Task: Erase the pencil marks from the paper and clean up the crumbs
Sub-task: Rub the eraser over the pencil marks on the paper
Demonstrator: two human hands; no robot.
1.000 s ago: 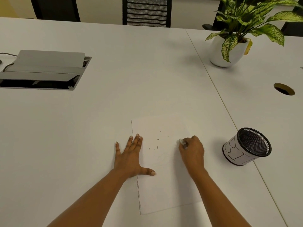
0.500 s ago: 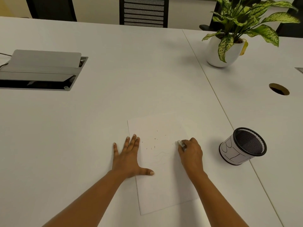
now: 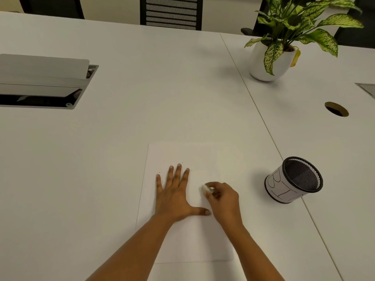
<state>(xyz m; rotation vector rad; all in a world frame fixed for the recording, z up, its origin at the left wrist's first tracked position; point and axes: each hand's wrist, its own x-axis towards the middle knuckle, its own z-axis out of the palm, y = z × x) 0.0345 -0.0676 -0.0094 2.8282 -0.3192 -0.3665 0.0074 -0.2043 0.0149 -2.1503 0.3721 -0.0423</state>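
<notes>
A white sheet of paper [image 3: 194, 155] lies flat on the white table in front of me. My left hand [image 3: 174, 195] rests palm down on the sheet, fingers spread, thumb pointing right. Close beside it, my right hand [image 3: 223, 201] pinches a small white eraser [image 3: 205, 188] whose tip touches the paper. A few tiny dark crumbs [image 3: 182, 163] are scattered near my left fingertips. Any pencil marks are too faint to make out.
A black mesh cup with a paper label [image 3: 294, 180] stands to the right of the sheet. Further back right is a potted plant [image 3: 272, 59]. An open cable box [image 3: 42, 86] sits at the left, and a round cable hole [image 3: 336, 109] at far right.
My left hand has slid right, further onto the paper. My right hand with the eraser has moved left toward it, so the two hands are now close together.
</notes>
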